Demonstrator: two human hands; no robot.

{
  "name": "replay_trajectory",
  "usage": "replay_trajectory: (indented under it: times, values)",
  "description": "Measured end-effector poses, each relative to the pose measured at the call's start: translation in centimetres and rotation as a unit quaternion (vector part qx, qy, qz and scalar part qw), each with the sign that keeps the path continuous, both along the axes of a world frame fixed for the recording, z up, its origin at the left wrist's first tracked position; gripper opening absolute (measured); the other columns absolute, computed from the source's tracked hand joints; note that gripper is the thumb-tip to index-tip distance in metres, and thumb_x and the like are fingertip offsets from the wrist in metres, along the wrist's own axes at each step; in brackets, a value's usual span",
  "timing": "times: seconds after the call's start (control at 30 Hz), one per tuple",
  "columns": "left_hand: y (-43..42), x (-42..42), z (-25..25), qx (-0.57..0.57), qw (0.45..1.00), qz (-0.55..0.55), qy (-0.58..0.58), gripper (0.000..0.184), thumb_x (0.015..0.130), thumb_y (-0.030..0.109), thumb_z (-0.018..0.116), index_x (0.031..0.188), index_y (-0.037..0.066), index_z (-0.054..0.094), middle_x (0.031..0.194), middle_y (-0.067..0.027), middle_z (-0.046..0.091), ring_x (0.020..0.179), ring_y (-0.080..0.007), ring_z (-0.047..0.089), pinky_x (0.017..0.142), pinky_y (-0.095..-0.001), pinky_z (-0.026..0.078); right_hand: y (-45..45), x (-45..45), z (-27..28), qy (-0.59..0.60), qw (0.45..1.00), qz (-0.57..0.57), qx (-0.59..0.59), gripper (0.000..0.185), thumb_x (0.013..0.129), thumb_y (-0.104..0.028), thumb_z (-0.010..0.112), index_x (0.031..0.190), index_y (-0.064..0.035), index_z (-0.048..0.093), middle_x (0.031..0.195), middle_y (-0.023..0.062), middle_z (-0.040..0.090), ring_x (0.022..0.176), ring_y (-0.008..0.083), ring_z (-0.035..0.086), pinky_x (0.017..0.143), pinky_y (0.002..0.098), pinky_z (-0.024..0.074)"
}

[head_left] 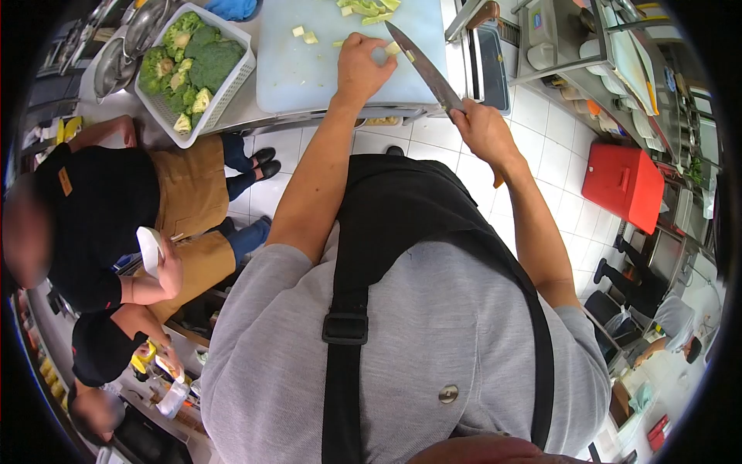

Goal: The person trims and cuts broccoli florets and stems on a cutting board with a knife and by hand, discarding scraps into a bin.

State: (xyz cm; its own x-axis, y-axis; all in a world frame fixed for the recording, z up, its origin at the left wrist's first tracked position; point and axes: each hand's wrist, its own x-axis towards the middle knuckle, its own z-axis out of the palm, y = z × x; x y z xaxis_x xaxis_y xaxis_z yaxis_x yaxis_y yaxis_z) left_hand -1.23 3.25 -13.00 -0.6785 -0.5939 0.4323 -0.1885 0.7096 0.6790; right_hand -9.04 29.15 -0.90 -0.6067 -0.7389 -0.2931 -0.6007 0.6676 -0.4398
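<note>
My right hand [483, 133] is closed round the handle of a large kitchen knife [427, 71]. Its blade points up and left over the white cutting board [290, 81]. At the blade's left side, my left hand [362, 69] has its fingers curled, with a small pale-green vegetable piece [393, 48] at the fingertips. Another small piece [410, 56] lies against the blade. Light-green cut strips [371, 9] are heaped at the board's far edge, and pale cubes [309, 37] lie to the left.
A white basket [232, 99] of broccoli [207, 58] stands left of the board, beside metal bowls [116, 66]. Two people in black shirts and brown aprons [189, 182] stand to my left. A red box [623, 184] and shelving [576, 73] are at right; another person [676, 321] is farther off.
</note>
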Motion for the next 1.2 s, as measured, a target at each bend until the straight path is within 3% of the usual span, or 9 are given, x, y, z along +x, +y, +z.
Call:
replay_trajectory:
  times: [0.6,0.7,0.8,0.97,1.2]
  values:
    - [0.0,-0.1,-0.6,0.013,1.0,0.016,0.001,0.025,0.074,0.022,0.087,0.095,0.01,0.082,0.1,-0.0072,0.067,0.092,-0.0247,0.068,0.082,-0.0379,0.058,-1.2,2.0,-1.0,0.077,0.996,0.036,0.037,0.026,0.104,-0.024,0.057,0.106,0.0012,0.063,0.086,0.0276,0.072,0.087,0.0471,0.071,0.081,0.0582,0.0538]
    - [0.1,-0.3,-0.8,0.017,1.0,0.012,0.016,0.023,0.074,0.023,0.086,0.092,0.01,0.08,0.102,-0.0112,0.065,0.1,-0.032,0.065,0.087,-0.0437,0.056,-2.3,2.3,-3.0,0.095,0.994,0.059,0.009,0.024,0.102,-0.022,0.058,0.108,0.0011,0.06,0.087,0.0268,0.073,0.087,0.0453,0.072,0.081,0.0569,0.0547]
    - [0.3,-0.4,-0.6,-0.013,0.999,0.036,-0.005,0.024,0.073,0.021,0.086,0.094,0.01,0.081,0.1,-0.0092,0.067,0.094,-0.0273,0.069,0.083,-0.0398,0.058,-3.2,2.2,-3.4,0.137,0.988,0.06,-0.038,0.023,0.1,-0.02,0.06,0.11,0.0012,0.058,0.089,0.0265,0.073,0.089,0.0447,0.072,0.081,0.0557,0.0552]
    - [0.4,-0.3,-0.3,-0.003,1.0,0.027,0.002,0.029,0.073,0.02,0.084,0.1,0.01,0.08,0.101,-0.0098,0.066,0.095,-0.0281,0.067,0.085,-0.0403,0.057,-2.4,1.6,-0.1,0.081,0.995,0.008,-0.051,0.021,0.101,-0.017,0.056,0.101,0.0036,0.058,0.078,0.0301,0.068,0.084,0.0505,0.069,0.079,0.0586,0.0525]
    - [0.5,-0.2,-0.5,-0.015,1.0,0.02,0.014,0.031,0.073,0.022,0.084,0.102,0.012,0.079,0.098,-0.0086,0.064,0.094,-0.027,0.066,0.085,-0.04,0.057,-0.6,1.7,-0.8,0.083,0.994,0.046,-0.045,0.021,0.102,-0.017,0.055,0.099,0.0034,0.058,0.08,0.0294,0.068,0.082,0.0503,0.067,0.077,0.0598,0.051]
